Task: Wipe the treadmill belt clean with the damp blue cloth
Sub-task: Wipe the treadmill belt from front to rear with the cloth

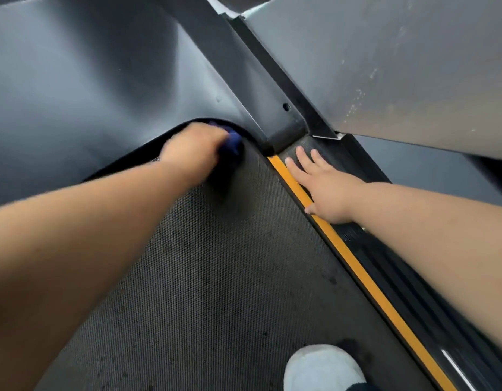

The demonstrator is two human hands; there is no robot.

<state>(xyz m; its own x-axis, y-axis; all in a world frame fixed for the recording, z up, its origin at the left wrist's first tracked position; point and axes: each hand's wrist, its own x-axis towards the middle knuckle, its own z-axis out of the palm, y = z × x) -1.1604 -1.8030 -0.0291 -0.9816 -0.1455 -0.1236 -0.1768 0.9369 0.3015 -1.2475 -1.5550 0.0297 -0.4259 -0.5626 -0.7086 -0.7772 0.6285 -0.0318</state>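
— Dark, dimpled treadmill belt [216,263] fills the view. Where's the cloth?
— Bunched in my left hand [193,149], fingers curled round it. The blue cloth [233,140] sits at the belt's front edge, right under the motor cover [103,80].
— The other hand?
— My right hand [326,187] lies flat on the side rail [390,280], fingers spread. The cloth looks soft, light and limp, so I judge a wadded fistful presses best.

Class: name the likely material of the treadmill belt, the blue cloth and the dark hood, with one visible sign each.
The treadmill belt: probably matt rubber, by its fine dotted texture. The blue cloth: soft fabric, bunched in the left hand; weave too blurred. The dark hood: likely moulded plastic, smooth, softly shiny.
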